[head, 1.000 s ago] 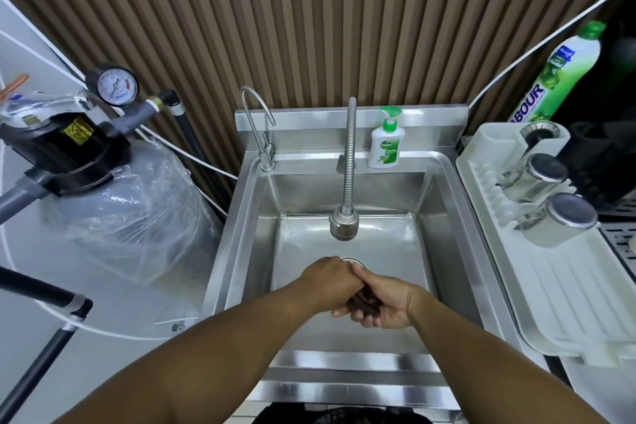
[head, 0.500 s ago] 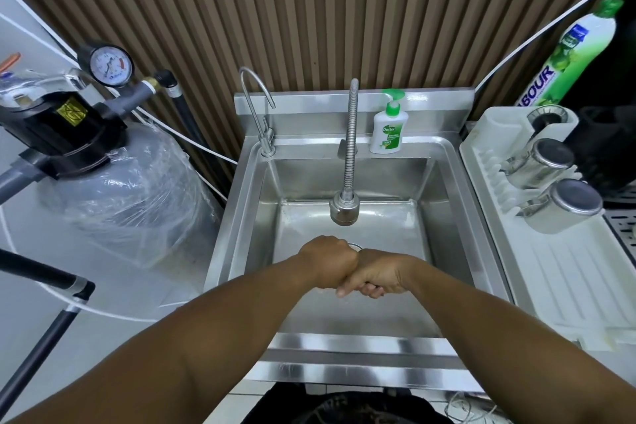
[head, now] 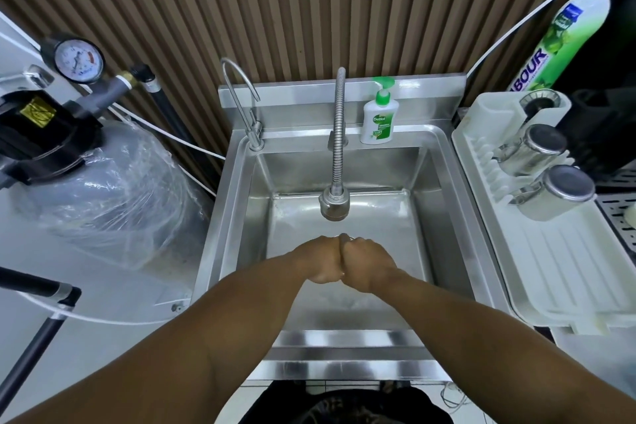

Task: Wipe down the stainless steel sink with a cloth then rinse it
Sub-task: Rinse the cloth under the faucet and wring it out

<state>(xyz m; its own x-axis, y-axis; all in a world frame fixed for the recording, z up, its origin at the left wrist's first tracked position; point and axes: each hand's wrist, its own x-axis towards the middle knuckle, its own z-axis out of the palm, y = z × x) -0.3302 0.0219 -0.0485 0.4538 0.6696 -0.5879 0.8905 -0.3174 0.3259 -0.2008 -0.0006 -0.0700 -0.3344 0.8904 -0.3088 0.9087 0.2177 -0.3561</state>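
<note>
While my left hand (head: 322,263) and right hand (head: 369,265) sit fisted knuckle-to-knuckle over the sink (head: 247,210), I can't tell what they grip; wiping seems done, rinsing left

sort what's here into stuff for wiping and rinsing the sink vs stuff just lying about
For the job: sink, flexible faucet, left hand, right hand; cloth not visible.
Lying about: soap bottle, drying rack, steel cups, dish liquid bottle, pressure gauge.
</note>
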